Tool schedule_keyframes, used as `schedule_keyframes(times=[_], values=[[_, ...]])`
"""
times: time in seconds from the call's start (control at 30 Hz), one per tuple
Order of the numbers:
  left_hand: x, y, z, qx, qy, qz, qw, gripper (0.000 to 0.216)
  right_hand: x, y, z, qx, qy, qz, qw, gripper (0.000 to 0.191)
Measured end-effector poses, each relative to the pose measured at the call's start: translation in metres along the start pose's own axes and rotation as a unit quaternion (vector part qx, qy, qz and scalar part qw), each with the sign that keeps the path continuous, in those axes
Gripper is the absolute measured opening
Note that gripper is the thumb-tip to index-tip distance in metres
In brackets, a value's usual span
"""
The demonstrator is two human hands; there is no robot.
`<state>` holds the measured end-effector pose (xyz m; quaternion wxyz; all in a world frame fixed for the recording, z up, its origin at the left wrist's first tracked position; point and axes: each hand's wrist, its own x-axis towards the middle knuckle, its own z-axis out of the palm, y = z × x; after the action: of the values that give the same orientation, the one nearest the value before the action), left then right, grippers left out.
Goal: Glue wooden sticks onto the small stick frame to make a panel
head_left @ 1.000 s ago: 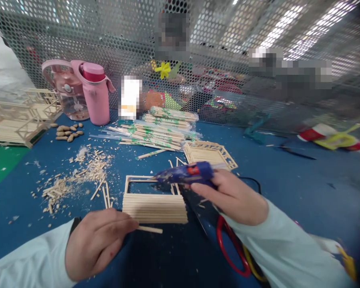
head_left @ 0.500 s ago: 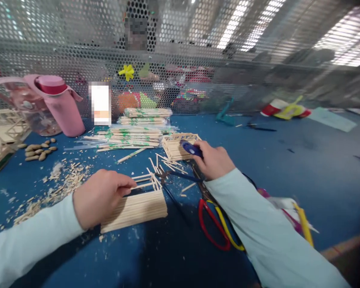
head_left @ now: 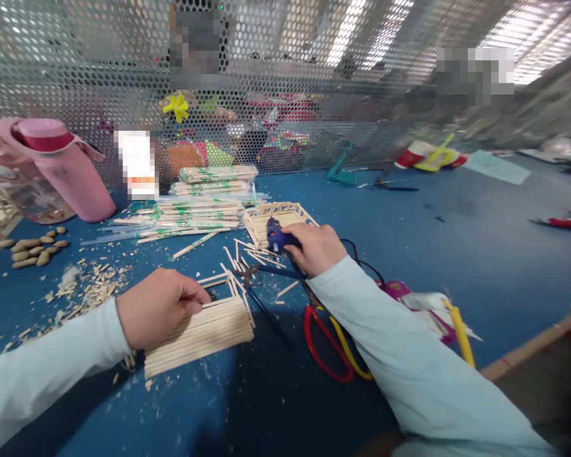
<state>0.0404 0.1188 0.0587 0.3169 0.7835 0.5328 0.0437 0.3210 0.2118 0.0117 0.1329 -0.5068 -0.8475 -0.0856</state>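
Note:
My left hand (head_left: pixel 159 308) is closed at the left end of a model built of thin wooden sticks (head_left: pixel 204 336). Thumb and fingertips pinch near the upper edge of its slatted panel; an open stick frame shows behind. In my right hand (head_left: pixel 318 249) is a blue hot glue gun (head_left: pixel 280 237), gripped by the handle and held over a small stick tray (head_left: pixel 304 214). Whether the gun touches the tray I cannot tell. Dark-handled pliers (head_left: pixel 252 276) lie between the model and my right hand, close to loose sticks (head_left: pixel 261 255).
Wrapped stick bundles (head_left: pixel 204 206) are stacked behind. Peanuts (head_left: pixel 35 249), a pink bottle (head_left: pixel 69 168) and wood scraps (head_left: pixel 95 285) lie left. Red-and-yellow-handled scissors (head_left: pixel 328 349) lie beside my right forearm. A perforated metal screen (head_left: pixel 285 89) stands along the back.
The view has swung slightly right. My right hand has tilted the glue gun downward over the tray. The slatted panel's upper edge now covers more of the frame near my left fingertips.

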Motion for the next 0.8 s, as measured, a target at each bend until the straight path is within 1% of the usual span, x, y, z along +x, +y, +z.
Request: schedule_keyframes(times=[0.13, 0.23, 0.37, 0.43, 0.47, 0.5, 0.57, 0.63, 0.67, 0.73, 0.8], values=[[0.000, 0.001, 0.001, 0.001, -0.007, 0.001, 1.000, 0.030, 0.001, 0.000, 0.001, -0.002, -0.008, 0.010, 1.000, 0.027], [-0.001, 0.003, 0.003, 0.001, -0.009, 0.001, 1.000, 0.036, 0.002, 0.001, 0.002, 0.007, -0.023, 0.003, 1.000, 0.028], [0.000, 0.005, 0.006, 0.019, 0.001, 0.013, 1.000, 0.039, 0.002, 0.004, 0.005, 0.023, -0.034, -0.017, 0.999, 0.031], [-0.002, 0.005, 0.006, 0.039, 0.023, 0.023, 0.999, 0.038, 0.002, 0.004, 0.008, 0.024, -0.031, -0.016, 0.999, 0.033], [-0.004, 0.004, 0.005, 0.047, 0.049, 0.026, 0.997, 0.036, 0.001, 0.004, 0.010, 0.024, -0.029, -0.014, 0.999, 0.033], [-0.007, 0.003, 0.003, 0.051, 0.089, 0.031, 0.994, 0.035, 0.001, 0.004, 0.011, 0.025, -0.027, -0.012, 0.999, 0.033], [-0.019, 0.001, 0.001, 0.037, 0.201, 0.037, 0.978, 0.033, 0.000, 0.005, 0.012, 0.026, -0.025, -0.011, 0.999, 0.032], [-0.035, -0.002, 0.001, -0.009, 0.320, 0.022, 0.947, 0.029, 0.000, 0.007, 0.010, 0.028, -0.030, -0.017, 0.999, 0.031], [-0.044, -0.004, 0.003, -0.039, 0.367, 0.000, 0.929, 0.027, -0.001, 0.008, 0.007, 0.029, -0.034, -0.023, 0.999, 0.031], [-0.059, -0.010, 0.014, -0.110, 0.443, -0.057, 0.888, 0.025, -0.003, 0.009, -0.003, 0.025, -0.032, -0.035, 0.999, 0.033], [-0.071, -0.019, 0.031, -0.155, 0.496, -0.103, 0.848, 0.026, -0.009, 0.004, -0.018, 0.020, -0.008, -0.045, 0.999, 0.036]])
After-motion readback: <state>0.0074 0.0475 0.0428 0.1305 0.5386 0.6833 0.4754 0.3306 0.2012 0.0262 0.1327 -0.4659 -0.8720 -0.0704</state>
